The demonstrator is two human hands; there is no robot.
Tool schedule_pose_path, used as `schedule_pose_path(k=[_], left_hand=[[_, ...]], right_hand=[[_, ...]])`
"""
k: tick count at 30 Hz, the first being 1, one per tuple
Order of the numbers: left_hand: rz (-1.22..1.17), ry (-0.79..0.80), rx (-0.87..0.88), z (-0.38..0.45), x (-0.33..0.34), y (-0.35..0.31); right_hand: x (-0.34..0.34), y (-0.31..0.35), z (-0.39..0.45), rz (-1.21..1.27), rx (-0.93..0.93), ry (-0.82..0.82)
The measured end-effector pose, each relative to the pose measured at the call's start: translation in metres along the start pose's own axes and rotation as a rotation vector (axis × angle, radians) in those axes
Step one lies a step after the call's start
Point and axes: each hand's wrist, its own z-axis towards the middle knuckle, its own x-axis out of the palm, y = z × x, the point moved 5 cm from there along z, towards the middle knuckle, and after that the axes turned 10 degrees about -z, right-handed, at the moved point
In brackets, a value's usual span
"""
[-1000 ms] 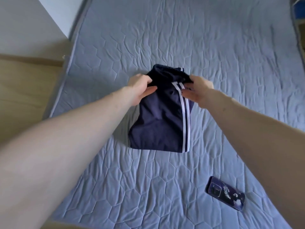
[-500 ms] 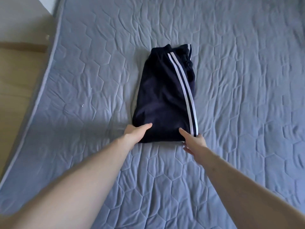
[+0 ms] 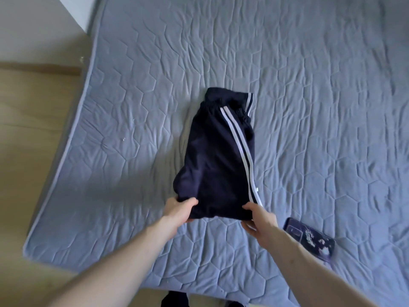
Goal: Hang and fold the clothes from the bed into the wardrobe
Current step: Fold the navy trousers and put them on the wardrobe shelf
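Observation:
Folded navy trousers [image 3: 218, 158] with two white side stripes lie on the grey-blue quilted mattress [image 3: 309, 85], waistband at the far end. My left hand [image 3: 180, 209] grips the near left corner of the bundle, thumb on top and fingers under the cloth. My right hand [image 3: 259, 220] pinches the near right corner beside the stripes. The near edge of the trousers is lifted slightly off the mattress. No wardrobe is in view.
A phone [image 3: 309, 238] in a dark patterned case lies on the mattress just right of my right forearm. The mattress edge runs along the left, with wooden floor [image 3: 28, 134] beyond it. A white wall [image 3: 33, 23] stands at the upper left.
Both hands came back from the far end of the trousers to the near edge, touched it, and now grip its two near corners and raise them a little.

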Motion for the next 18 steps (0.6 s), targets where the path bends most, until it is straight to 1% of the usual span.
schedule_pose_path(k=[4, 6, 8, 11, 14, 18], left_hand=[[0.167, 0.03, -0.108, -0.072, -0.038, 0.027], [0.192, 0.059, -0.159, -0.101, -0.053, 0.03], [0.179, 0.08, -0.178, -0.125, -0.06, 0.019], [0.095, 0.083, -0.117, -0.139, -0.051, -0.018], [-0.043, 0.082, -0.043, -0.125, -0.025, -0.074], [-0.2, 0.151, 0.017, -0.082, 0.016, -0.147]], right_hand=[[-0.027, -0.053, -0.055, -0.05, 0.129, 0.0], [-0.037, -0.067, -0.081, -0.062, 0.161, 0.026], [-0.043, -0.067, -0.103, -0.038, 0.159, 0.034], [-0.041, -0.036, -0.119, 0.031, 0.091, 0.015], [-0.027, 0.028, -0.119, 0.077, -0.035, -0.025], [-0.006, 0.115, -0.098, 0.106, -0.215, -0.052]])
